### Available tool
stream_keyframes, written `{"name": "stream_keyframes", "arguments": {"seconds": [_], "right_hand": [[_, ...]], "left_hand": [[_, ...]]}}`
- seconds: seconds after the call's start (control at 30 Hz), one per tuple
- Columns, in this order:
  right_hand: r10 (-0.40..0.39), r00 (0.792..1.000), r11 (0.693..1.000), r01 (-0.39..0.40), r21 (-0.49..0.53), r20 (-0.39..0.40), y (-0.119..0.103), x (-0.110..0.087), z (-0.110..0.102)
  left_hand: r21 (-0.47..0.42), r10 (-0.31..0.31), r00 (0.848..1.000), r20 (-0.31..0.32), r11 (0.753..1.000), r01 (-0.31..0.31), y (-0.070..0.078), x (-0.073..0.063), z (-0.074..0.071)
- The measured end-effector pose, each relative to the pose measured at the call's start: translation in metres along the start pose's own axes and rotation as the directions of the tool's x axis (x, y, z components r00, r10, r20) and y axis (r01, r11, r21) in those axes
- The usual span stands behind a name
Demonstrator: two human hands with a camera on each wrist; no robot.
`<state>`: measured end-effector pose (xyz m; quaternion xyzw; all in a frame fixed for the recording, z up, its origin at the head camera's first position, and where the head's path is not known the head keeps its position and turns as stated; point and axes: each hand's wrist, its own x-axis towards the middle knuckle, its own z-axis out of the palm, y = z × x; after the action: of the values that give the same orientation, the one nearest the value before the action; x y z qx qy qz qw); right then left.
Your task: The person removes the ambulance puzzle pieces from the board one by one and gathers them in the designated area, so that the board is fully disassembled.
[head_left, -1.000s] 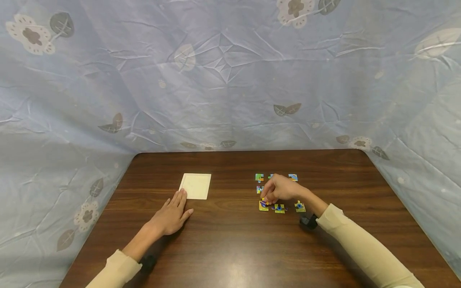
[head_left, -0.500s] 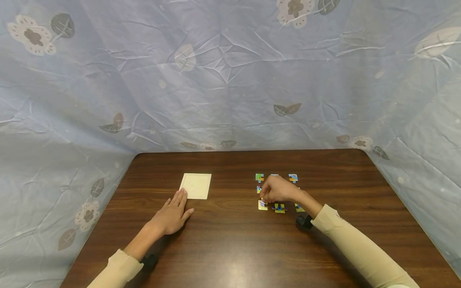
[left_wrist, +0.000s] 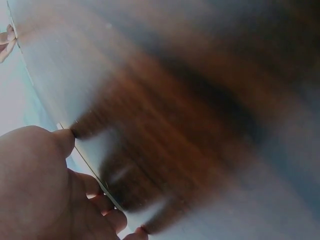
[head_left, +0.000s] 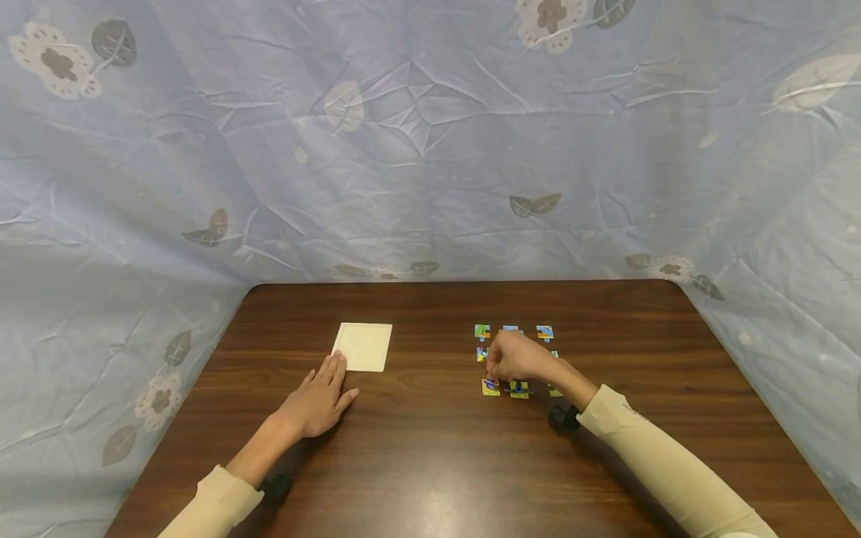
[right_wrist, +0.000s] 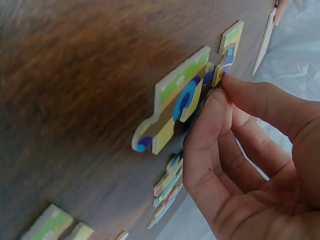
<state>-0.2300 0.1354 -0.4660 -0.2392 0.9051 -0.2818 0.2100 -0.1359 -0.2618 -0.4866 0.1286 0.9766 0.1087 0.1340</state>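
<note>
My left hand lies with fingers extended, their tips on the near left corner of a cream square puzzle tray. In the left wrist view the same hand appears from the palm side. Over a group of jigsaw pieces at right, my right hand has thumb and index finger together at the tab of the near left puzzle piece. The right wrist view shows these fingertips pinching that piece at its edge. Beside it a puzzle piece with a blue ring lies on the table.
More puzzle pieces lie spaced apart on the dark wooden table, including a green one and a blue one in the far row. My right hand hides part of the group. A patterned cloth hangs behind the table.
The pinched corner piece looked tilted and pale half a second ago and now looks flatter, slightly nearer the table's front. My right hand has shifted slightly; the left keeps its place.
</note>
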Motion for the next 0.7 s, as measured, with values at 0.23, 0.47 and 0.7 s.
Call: {"name": "stream_keyframes", "arguments": {"seconds": [0.23,0.47,0.7], "right_hand": [[-0.026,0.999,0.999,0.025,-0.025,-0.032,-0.003,0.002,0.000],[-0.066,0.998,0.996,0.067,0.051,-0.017,0.003,-0.004,-0.010],[-0.096,0.971,0.993,0.109,0.046,-0.219,0.014,-0.019,-0.055]], "left_hand": [[-0.003,0.003,1.000,-0.012,1.000,-0.003,0.000,0.002,-0.001],[-0.020,0.003,1.000,-0.009,1.000,-0.004,0.005,0.001,0.001],[-0.025,0.021,0.992,-0.125,0.999,-0.024,-0.003,0.005,-0.015]]}}
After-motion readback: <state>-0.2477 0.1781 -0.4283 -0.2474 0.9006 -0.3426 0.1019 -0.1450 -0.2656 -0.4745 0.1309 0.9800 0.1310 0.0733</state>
